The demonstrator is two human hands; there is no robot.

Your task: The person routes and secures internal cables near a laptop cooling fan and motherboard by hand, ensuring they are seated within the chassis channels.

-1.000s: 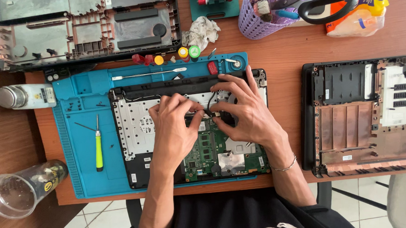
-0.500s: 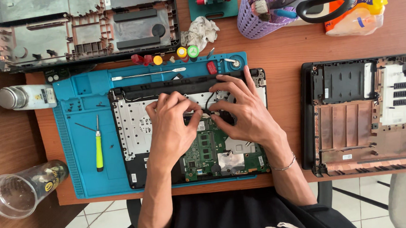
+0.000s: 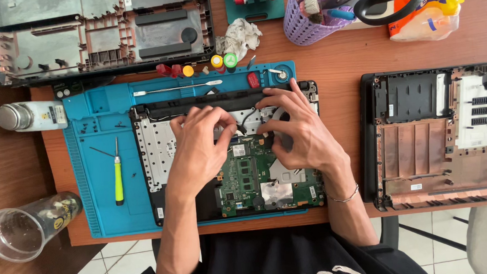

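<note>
Both hands (image 3: 199,147) stay over the opened laptop (image 3: 245,176).

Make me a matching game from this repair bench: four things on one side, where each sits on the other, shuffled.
Things:
1. green circuit board
2. yellow-handled screwdriver
3. clear plastic cup
4. purple basket

Places:
A. on its side at the lower left corner
B. top edge of the desk, holding scissors
C. inside the opened laptop, under the left hand and right hand
D. on the blue mat, left of the laptop

Pairs: 1-C, 2-D, 3-A, 4-B
</note>
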